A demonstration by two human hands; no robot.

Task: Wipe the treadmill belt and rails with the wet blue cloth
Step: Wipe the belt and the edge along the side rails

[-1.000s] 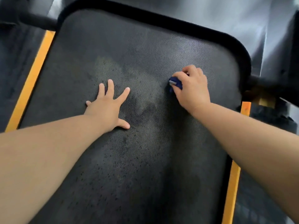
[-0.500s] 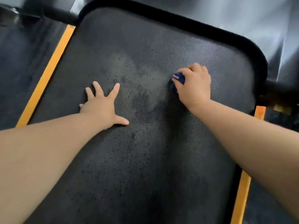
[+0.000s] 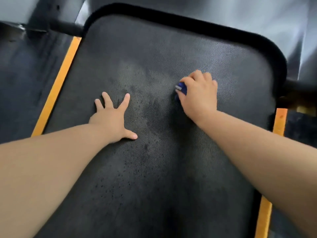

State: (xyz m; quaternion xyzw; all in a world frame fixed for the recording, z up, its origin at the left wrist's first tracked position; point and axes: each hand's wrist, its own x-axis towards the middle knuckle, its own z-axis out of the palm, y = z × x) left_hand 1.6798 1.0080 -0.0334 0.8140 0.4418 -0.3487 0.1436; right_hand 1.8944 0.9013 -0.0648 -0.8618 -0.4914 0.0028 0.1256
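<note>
The dark textured treadmill belt [image 3: 154,169] fills the view, with damp patches and dark specks across its middle. My right hand [image 3: 199,95] grips the blue cloth [image 3: 181,87] and presses it onto the belt toward the far right; only a small blue corner shows past my fingers. My left hand [image 3: 113,119] rests flat on the belt with its fingers spread, to the left of the cloth. Orange-striped side rails run along the left [image 3: 56,86] and right [image 3: 264,219] of the belt.
A thick black rim [image 3: 180,19] curves round the belt's far end. Dark side decks lie outside both rails, and a black bar [image 3: 65,27] crosses at the far left. Grey floor shows beyond the rim.
The view has shifted, so the belt and left rail sit further right in frame. My right hand with the cloth has slid slightly toward the belt's middle. My left hand stays planted.
</note>
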